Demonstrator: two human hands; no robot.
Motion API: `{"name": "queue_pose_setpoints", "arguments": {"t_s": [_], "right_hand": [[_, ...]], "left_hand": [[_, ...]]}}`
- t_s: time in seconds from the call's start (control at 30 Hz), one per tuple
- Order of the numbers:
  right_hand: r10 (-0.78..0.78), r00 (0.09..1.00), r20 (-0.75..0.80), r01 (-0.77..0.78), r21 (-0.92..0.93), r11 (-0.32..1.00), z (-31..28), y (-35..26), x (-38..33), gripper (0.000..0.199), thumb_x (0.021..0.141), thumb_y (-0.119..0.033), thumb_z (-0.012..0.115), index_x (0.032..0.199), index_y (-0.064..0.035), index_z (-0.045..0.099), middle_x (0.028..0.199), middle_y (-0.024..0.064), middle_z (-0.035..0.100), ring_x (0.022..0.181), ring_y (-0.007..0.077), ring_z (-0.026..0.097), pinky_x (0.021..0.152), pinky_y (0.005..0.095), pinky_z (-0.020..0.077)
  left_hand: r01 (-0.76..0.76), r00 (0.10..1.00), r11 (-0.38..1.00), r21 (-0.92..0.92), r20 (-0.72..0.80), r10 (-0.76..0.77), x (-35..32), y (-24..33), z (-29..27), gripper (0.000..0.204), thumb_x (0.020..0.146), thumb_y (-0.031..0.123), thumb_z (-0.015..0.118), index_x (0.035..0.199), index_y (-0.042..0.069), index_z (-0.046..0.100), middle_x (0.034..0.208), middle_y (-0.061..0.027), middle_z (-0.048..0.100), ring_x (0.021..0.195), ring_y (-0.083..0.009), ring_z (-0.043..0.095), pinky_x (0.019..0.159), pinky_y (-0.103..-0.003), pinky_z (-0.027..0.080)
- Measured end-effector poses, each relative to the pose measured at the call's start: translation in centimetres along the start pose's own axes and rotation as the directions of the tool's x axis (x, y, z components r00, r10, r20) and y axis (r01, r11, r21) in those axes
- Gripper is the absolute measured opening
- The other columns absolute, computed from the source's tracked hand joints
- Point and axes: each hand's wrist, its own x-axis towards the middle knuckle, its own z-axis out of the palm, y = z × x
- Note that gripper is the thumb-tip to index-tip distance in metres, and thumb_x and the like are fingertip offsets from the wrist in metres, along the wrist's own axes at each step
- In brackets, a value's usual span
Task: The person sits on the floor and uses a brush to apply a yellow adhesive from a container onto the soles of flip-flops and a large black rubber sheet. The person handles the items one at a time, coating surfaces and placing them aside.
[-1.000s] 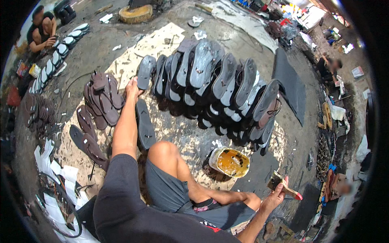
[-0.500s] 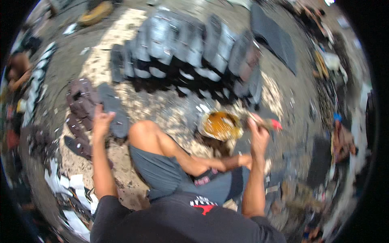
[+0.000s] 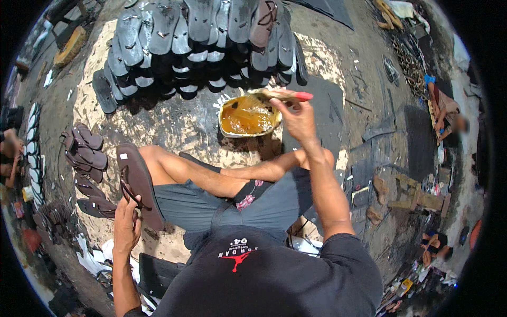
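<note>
My left hand [image 3: 127, 226] is closed on a brown flip-flop [image 3: 148, 193], its fingers at the strap and the near side edge. The flip-flop stands tilted beside my left knee, with a small white label near its toe end. In my right hand [image 3: 300, 124] is a brush [image 3: 288, 95] with a red-tipped handle, pinched between thumb and fingers. Its bristles reach over an open tub [image 3: 224, 127] of amber, glossy, glue-like liquid [image 3: 245, 117]. Whether the bristle tips are in the liquid, I cannot tell exactly.
Rows of dark flip-flops [image 3: 198, 24] lean together beyond the tub. More brown flip-flops [image 3: 87, 153] lie in a pile to the left. A dark flat sheet [image 3: 322, 105] lies to the right of the tub. Other people [image 3: 449, 119] sit at the far right.
My left hand was beside a dark sole and now holds the brown flip-flop near my knee. The brush has moved from beside the tub to over it. The whole view has shifted.
</note>
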Motion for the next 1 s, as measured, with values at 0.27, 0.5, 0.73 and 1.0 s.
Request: {"name": "queue_pose_setpoints", "arguments": {"t_s": [0.27,0.5,0.73,1.0], "right_hand": [[-0.054,0.944,-0.324,0.014,-0.123,0.992,-13.3,-1.1,-1.8,0.027,0.099,-0.022,0.070,0.119,-0.0045,0.068,0.114,0.0080,0.072,0.102,0.0172,0.067,0.092,0.0316,0.0509],[0.210,0.893,-0.399,0.171,0.731,0.661,-3.5,-11.3,0.5,0.024,0.100,-0.022,0.069,0.116,-0.0049,0.062,0.107,0.0032,0.068,0.092,0.0099,0.063,0.081,0.0285,0.0535],[-0.532,0.809,-0.249,0.588,0.343,0.733,9.6,-19.2,0.8,0.016,0.092,-0.009,0.074,0.106,-0.0035,0.069,0.105,0.0110,0.072,0.094,0.0229,0.070,0.086,0.0351,0.0535],[-0.267,0.957,-0.115,0.284,0.567,0.773,5.3,-20.2,0.4,0.019,0.096,-0.018,0.071,0.109,-0.0037,0.068,0.103,0.0069,0.071,0.098,0.0167,0.067,0.090,0.0321,0.0513]], "left_hand": [[0.158,0.788,0.971,-0.181,-0.569,-0.235,4.8,4.1,6.9,0.080,0.083,0.022,0.081,0.154,0.008,0.046,0.157,-0.0267,0.038,0.145,-0.0415,0.036,0.118,-0.049,0.027],[-0.326,0.882,0.109,-0.939,-0.344,-0.322,9.9,6.9,2.5,0.058,0.107,0.042,0.049,0.153,0.008,0.039,0.129,-0.0131,0.065,0.105,-0.0231,0.069,0.089,-0.034,0.058],[-0.237,0.971,-0.469,-0.851,-0.200,-0.128,13.8,16.3,4.9,0.054,0.108,0.047,0.043,0.149,0.012,0.044,0.125,-0.0128,0.065,0.107,-0.0248,0.065,0.093,-0.042,0.056],[-0.215,0.973,-0.370,-0.904,-0.230,-0.004,14.0,16.5,6.5,0.060,0.109,0.044,0.039,0.163,0.025,0.021,0.153,-0.0115,0.045,0.126,-0.0311,0.058,0.094,-0.050,0.058]]}}
